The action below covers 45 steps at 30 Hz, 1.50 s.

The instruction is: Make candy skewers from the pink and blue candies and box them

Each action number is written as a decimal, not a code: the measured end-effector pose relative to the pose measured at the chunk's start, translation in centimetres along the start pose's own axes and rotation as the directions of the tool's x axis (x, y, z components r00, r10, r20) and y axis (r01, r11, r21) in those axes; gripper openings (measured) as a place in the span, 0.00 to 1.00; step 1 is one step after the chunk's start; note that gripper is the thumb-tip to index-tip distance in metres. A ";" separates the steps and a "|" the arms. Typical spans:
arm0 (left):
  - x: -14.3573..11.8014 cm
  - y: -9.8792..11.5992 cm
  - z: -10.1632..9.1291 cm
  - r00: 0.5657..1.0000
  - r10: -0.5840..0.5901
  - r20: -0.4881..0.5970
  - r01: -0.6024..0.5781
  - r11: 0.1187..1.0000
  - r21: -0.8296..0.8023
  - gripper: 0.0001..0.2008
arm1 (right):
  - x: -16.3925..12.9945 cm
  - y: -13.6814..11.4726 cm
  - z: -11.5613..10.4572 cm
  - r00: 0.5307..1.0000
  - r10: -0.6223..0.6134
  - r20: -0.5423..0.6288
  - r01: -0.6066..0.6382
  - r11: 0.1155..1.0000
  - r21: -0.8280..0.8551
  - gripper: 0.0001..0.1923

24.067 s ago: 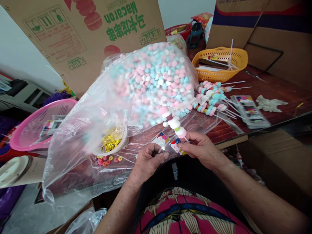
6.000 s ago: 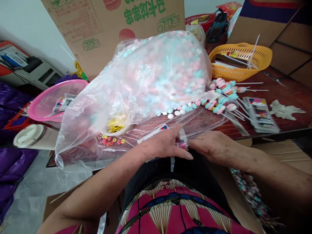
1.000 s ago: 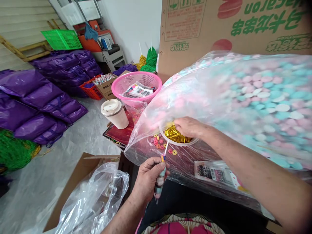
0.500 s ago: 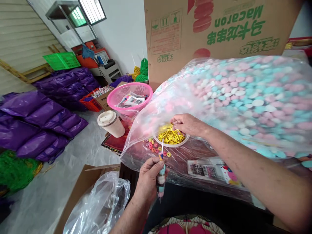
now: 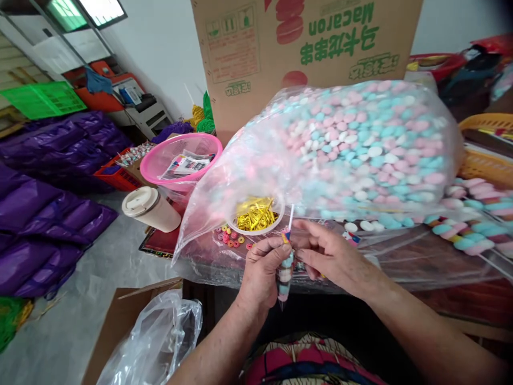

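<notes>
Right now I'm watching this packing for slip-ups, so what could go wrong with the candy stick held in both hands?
The left hand grips the wrapped candy skewer over the table's edge, with the right hand at its neck; a slip could drop it to the lap or floor. The big candy bag bulges just above the bowl of gold ties and may sag over it. Loose candy rings nearby could get brushed off.

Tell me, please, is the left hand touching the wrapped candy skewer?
Touching: the head view shows the left hand closed around the wrapped candy skewer, its stick poking out above.
</notes>
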<state>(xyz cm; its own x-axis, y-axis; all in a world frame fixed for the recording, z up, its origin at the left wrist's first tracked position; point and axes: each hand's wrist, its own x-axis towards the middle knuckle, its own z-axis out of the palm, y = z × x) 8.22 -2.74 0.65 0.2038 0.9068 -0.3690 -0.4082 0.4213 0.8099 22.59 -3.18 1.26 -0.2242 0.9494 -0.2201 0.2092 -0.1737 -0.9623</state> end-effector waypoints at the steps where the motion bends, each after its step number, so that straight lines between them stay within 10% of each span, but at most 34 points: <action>1: 0.0 -0.3 0.4 1.000 -0.015 -0.011 0.015 1.000 0.014 0.13 | -0.6 0.5 -0.6 1.000 0.020 0.005 -0.020 0.999 -0.038 0.16; 8: 0.7 -2.2 3.2 0.993 -0.111 -0.031 0.114 0.984 0.136 0.13 | -6.9 1.1 -6.0 0.888 -0.245 -0.389 0.077 0.913 -0.400 0.09; 21: -1.4 -5.2 5.1 0.978 -0.144 0.151 0.057 0.880 0.471 0.11 | -7.0 4.2 -4.0 0.936 -0.222 -0.275 0.133 0.942 -0.309 0.10; 28: -1.2 -4.7 4.3 0.959 -0.186 0.216 0.120 0.951 0.284 0.15 | -7.6 4.7 -3.6 0.926 -0.155 -0.345 0.073 0.968 -0.239 0.06; 31: -0.9 -4.4 3.6 0.864 -0.401 0.303 0.347 0.912 0.217 0.17 | -8.4 3.9 -4.2 0.967 -0.204 -0.153 0.175 0.967 -0.184 0.11; 36: -0.6 -4.7 3.0 0.661 -0.585 0.469 0.568 0.799 0.196 0.22 | -9.0 2.8 -4.8 0.908 -0.379 0.179 0.399 0.912 -0.096 0.10; 40: -0.6 -4.6 3.5 0.768 -0.518 0.377 0.534 0.842 0.071 0.22 | -8.0 3.8 -3.3 0.952 -0.268 -0.146 0.246 0.958 -0.150 0.12; 45: -1.0 -4.3 4.2 0.913 -0.382 0.144 0.388 0.922 -0.013 0.27 | -7.4 4.9 -0.9 0.857 -0.306 -0.415 0.180 0.932 -0.314 0.14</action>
<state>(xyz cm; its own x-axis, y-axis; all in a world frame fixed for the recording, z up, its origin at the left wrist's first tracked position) 13.46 -5.47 -0.55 0.4703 0.6647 -0.5805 -0.3090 0.7402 0.5972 26.12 -10.80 -1.73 0.1390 0.9753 0.1719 0.4533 0.0916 -0.8866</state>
